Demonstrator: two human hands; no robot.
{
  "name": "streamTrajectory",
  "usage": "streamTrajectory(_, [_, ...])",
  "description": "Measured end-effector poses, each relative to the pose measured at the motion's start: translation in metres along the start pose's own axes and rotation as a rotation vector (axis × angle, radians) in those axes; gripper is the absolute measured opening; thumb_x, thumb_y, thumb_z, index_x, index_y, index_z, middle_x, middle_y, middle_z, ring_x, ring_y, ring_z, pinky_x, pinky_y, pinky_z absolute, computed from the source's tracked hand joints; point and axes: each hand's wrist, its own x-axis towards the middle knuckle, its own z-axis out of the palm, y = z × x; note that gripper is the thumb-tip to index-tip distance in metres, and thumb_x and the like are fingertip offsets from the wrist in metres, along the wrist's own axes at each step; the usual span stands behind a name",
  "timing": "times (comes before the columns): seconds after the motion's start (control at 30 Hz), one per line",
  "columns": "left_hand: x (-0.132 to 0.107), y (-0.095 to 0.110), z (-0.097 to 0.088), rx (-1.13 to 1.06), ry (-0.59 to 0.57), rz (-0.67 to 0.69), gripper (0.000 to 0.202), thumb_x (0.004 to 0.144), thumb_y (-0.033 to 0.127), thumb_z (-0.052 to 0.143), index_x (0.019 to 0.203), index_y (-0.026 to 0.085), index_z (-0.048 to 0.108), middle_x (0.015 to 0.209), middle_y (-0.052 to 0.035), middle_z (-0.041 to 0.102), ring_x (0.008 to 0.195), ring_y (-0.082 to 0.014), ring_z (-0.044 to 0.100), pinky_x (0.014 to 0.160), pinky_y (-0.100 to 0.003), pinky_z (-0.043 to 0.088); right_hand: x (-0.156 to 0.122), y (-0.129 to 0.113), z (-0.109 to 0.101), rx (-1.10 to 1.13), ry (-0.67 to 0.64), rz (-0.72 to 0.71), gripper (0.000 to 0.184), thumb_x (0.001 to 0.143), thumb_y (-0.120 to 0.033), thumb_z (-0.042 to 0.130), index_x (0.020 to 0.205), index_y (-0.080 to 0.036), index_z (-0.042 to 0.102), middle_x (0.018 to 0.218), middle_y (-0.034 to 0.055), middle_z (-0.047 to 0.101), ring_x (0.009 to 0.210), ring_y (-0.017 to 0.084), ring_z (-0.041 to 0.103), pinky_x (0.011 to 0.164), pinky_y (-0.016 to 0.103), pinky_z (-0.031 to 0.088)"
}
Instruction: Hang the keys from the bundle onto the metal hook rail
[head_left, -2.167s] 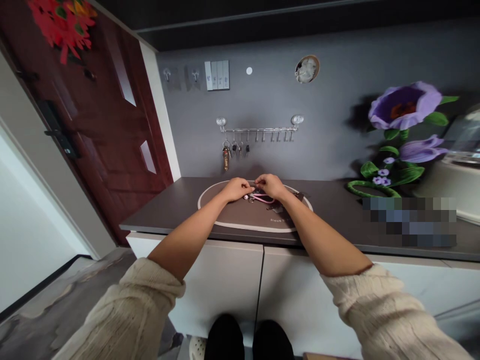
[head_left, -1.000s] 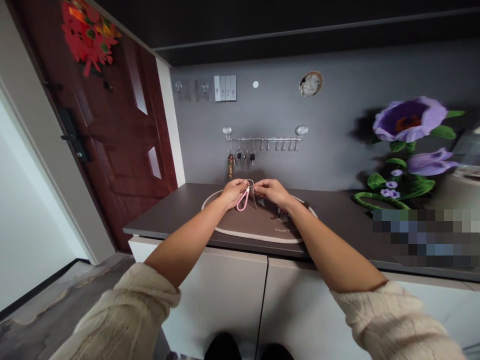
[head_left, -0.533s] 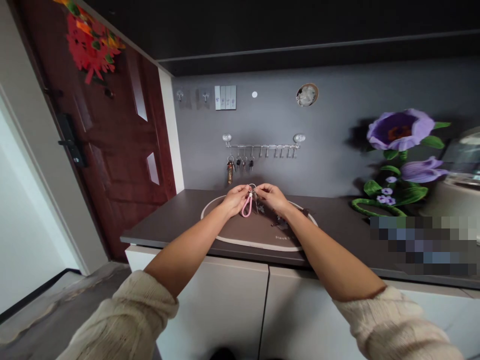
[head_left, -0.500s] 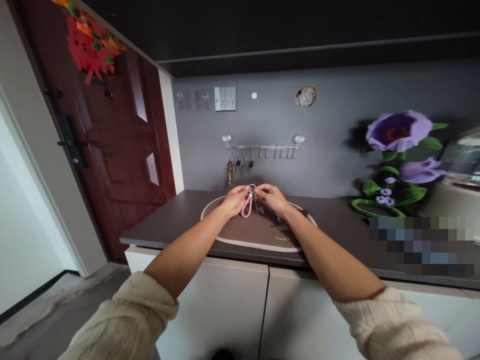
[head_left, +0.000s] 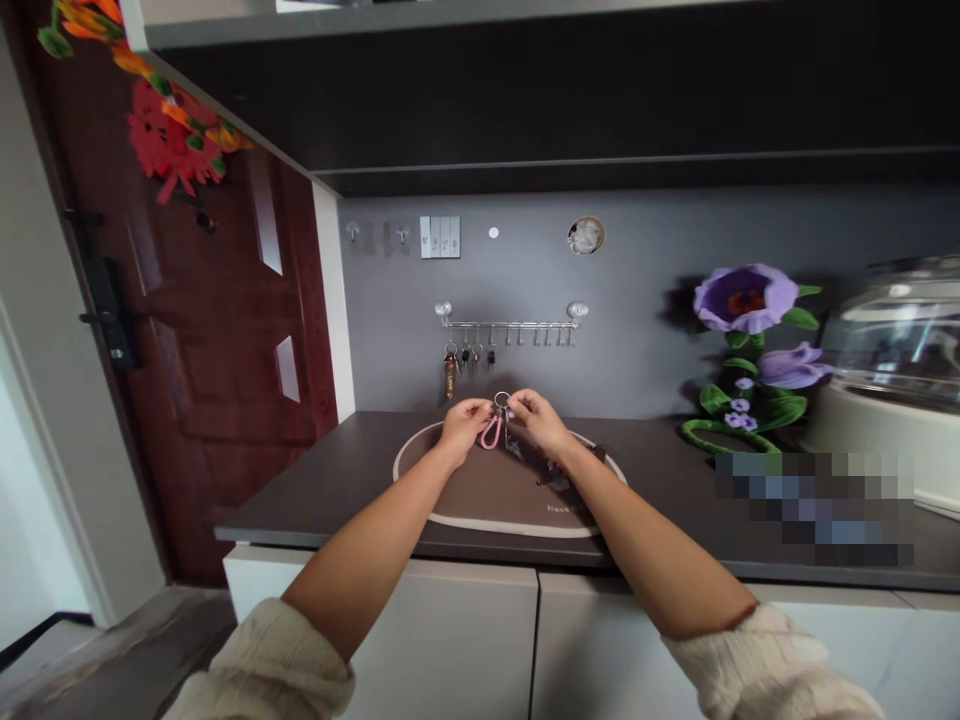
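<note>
Left hand (head_left: 465,428): fingers (head_left: 477,410) clenched in a pinch, thumb and fingertips grasping the lower left edge of the metal key ring (head_left: 502,400).

Right hand (head_left: 538,420): fingers (head_left: 521,402) likewise pinched, grasping the ring from the 3 o'clock side; the two hands are just beside each other.

Key ring: held in the air between both hands, above the mat.

Pink loop strap (head_left: 490,434): hangs from the ring at 7 o'clock, just beside the left hand.

Keys (head_left: 508,438): a small bunch dangling from the ring at 6 o'clock.

Mat (head_left: 495,530): brown oval with a cream border, lying on the counter below the hands; a small dark object (head_left: 555,475) lies on it at 5 o'clock.

Counter (head_left: 300,480): dark grey top bearing the mat.

Rail (head_left: 510,324): metal hook bar on the wall at 12 o'clock, with keys (head_left: 451,372) hanging at its left end.

Door (head_left: 225,330): dark red, at 9 o'clock.

Flower decoration (head_left: 746,298): purple, at 3 o'clock.
</note>
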Motion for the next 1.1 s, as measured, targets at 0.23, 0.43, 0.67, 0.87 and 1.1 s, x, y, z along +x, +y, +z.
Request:
streamTrajectory(0.23, [0.004,-0.006,-0.005,0.490,0.035,0.193,0.016,0.069,0.026,0.052,0.071,0.012,0.060,0.066,-0.0037,0.060,0.060,-0.0111,0.054,0.062,-0.025,0.043,-0.001,-0.010,0.002,0.047,0.053,0.053,0.019,0.069,-0.036,0.050,0.074,-0.019,0.041,0.068,-0.0023,0.048,0.058,0.007,0.047,0.056,0.021,0.044])
streamTrajectory(0.43, [0.009,-0.014,-0.010,0.621,0.038,0.229,0.018,0.070,0.026,0.047,0.071,0.013,0.060,0.064,-0.0031,0.060,0.057,-0.0109,0.053,0.058,-0.024,0.041,0.023,-0.021,-0.002,0.022,0.151,0.053,0.012,0.072,-0.029,0.046,0.074,-0.018,0.042,0.066,-0.0022,0.046,0.055,0.007,0.047,0.055,0.024,0.047])
streamTrajectory(0.67, [0.011,-0.015,-0.012,0.694,0.074,0.227,0.018,0.072,0.026,0.046,0.070,0.014,0.059,0.060,-0.0021,0.058,0.053,-0.0101,0.051,0.053,-0.022,0.038,0.066,-0.037,-0.010,0.053,0.309,0.060,0.005,0.075,-0.018,0.040,0.070,-0.018,0.042,0.059,-0.0021,0.047,0.049,0.007,0.048,0.054,0.025,0.048])
streamTrajectory(0.87, [0.012,-0.017,-0.014,0.725,0.097,0.233,0.017,0.071,0.026,0.046,0.070,0.014,0.059,0.061,-0.0026,0.058,0.054,-0.0106,0.051,0.055,-0.023,0.038,0.093,-0.034,-0.009,0.045,0.434,0.115,0.008,0.075,-0.018,0.042,0.068,-0.017,0.047,0.056,0.0003,0.051,0.045,0.008,0.048,0.050,0.025,0.047])
streamTrajectory(1.1, [0.015,-0.019,-0.015,0.748,0.098,0.242,0.018,0.072,0.026,0.046,0.071,0.013,0.059,0.063,-0.0039,0.060,0.058,-0.0117,0.053,0.058,-0.024,0.040,0.114,-0.025,-0.004,0.043,0.496,0.159,0.010,0.075,-0.020,0.043,0.070,-0.016,0.051,0.057,0.0029,0.054,0.050,0.010,0.052,0.050,0.023,0.048])
